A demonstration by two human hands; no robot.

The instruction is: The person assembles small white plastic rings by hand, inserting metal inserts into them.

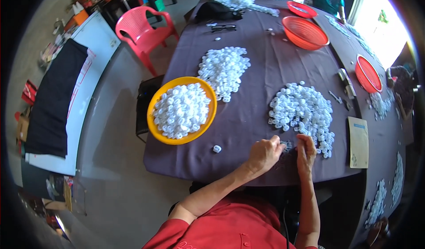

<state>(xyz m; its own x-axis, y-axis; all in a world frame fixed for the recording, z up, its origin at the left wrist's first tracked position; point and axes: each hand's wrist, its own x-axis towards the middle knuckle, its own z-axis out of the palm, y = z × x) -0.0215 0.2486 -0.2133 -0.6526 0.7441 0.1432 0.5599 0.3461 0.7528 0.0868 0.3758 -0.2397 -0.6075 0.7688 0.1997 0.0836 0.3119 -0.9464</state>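
My left hand (pixel 265 154) is closed in a pinch near the table's front edge. Whatever is between its fingertips is too small to make out. Just to its right, my right hand (pixel 306 155) also has its fingers pressed together, and what they hold is hidden. Between the two hands lies a small heap of tiny greyish pieces (pixel 287 145). Right beyond my hands spreads a large pile of small white oval plastic pieces (pixel 303 107), its near end beside my right hand. One loose white piece (pixel 217 148) rests on the cloth to the left.
A yellow bowl (pixel 152 127) heaped with white pieces sits at the table's left edge, beside another pile (pixel 225 70). Red baskets (pixel 305 32) stand farther back. A tan packet (pixel 358 143) lies at right. A person (pixel 328 1) sits at the far end; a pink chair (pixel 141 28) stands left.
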